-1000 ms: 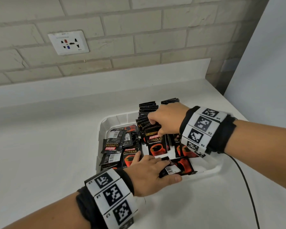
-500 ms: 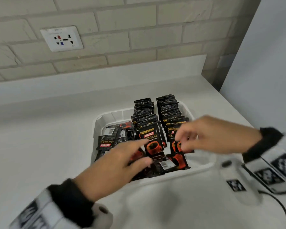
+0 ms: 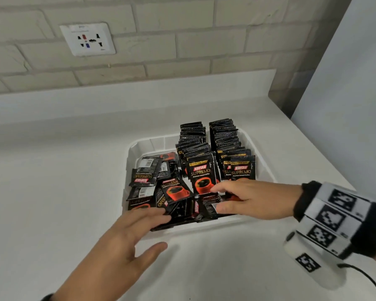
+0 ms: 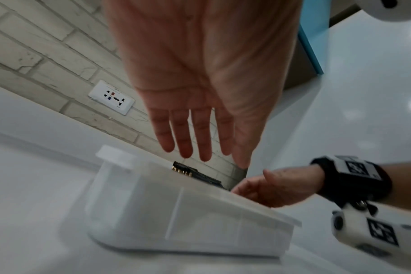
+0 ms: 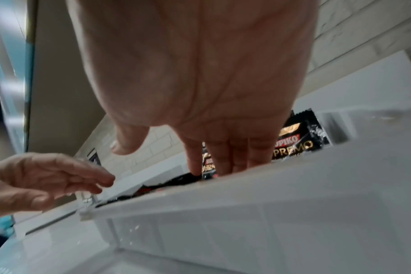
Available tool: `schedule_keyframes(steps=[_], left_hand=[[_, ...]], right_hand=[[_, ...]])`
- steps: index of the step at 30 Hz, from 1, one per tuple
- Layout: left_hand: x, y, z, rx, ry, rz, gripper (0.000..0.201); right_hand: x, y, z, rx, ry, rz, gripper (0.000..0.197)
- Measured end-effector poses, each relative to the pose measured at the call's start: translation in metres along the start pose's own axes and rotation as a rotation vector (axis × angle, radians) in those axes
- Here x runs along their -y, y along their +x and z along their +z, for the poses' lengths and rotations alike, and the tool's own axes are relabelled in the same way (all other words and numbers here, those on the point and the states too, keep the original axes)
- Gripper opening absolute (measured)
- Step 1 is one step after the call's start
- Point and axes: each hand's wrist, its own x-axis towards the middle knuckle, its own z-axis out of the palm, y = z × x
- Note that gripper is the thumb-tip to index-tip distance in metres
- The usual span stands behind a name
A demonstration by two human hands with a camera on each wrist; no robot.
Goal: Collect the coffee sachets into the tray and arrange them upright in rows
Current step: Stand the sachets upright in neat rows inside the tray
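Observation:
A white tray (image 3: pixel 152 144) sits on the counter. Two upright rows of black Kopiko sachets (image 3: pixel 201 170) fill its back right part. Loose sachets (image 3: pixel 146 177) lie in a heap along its left side and front. My left hand (image 3: pixel 152 224) reaches over the front left rim with fingers straight, its fingertips on the loose heap. My right hand (image 3: pixel 216 199) hovers low over the flat sachets at the front, thumb and fingers apart, holding nothing. The left wrist view shows my left hand's straight fingers (image 4: pixel 200 133) above the tray wall (image 4: pixel 200 222). In the right wrist view the right hand's fingers (image 5: pixel 225 153) dip into the tray.
The white counter (image 3: pixel 63 203) runs left and toward me. A brick wall with a socket (image 3: pixel 87 39) stands behind. A pale panel (image 3: pixel 345 105) rises along the counter's right edge. A black cable (image 3: pixel 367 276) trails from my right wrist.
My right hand left the upright row and came down to the front of the tray. My left hand let go of the front sachet and now lies flat over the front left rim.

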Motion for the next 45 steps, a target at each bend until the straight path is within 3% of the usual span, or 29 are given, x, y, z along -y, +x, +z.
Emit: schedule_keyframes(steps=[6,14,18,21,41,45], left_hand=[[0.018,0.0,0.019,-0.045,0.099,0.173,0.034],[0.033,0.003,0.026,-0.14,0.142,0.243,0.024],[0.036,0.004,0.029,-0.158,0.184,0.242,0.034],[0.036,0.004,0.03,-0.148,0.161,0.254,0.023],[0.03,0.005,0.03,-0.169,0.113,0.229,0.028],[0.03,0.005,0.031,-0.173,0.104,0.206,0.029]], right_hand=[[0.011,0.014,0.001,0.174,-0.143,0.065,0.078],[0.012,0.024,0.01,0.109,-0.303,0.018,0.095],[0.013,0.023,0.012,0.109,-0.282,0.008,0.095],[0.014,0.023,0.012,0.111,-0.239,0.009,0.093],[0.017,0.031,0.001,0.143,-0.053,-0.041,0.069],[0.016,0.032,0.004,0.149,0.066,-0.052,0.056]])
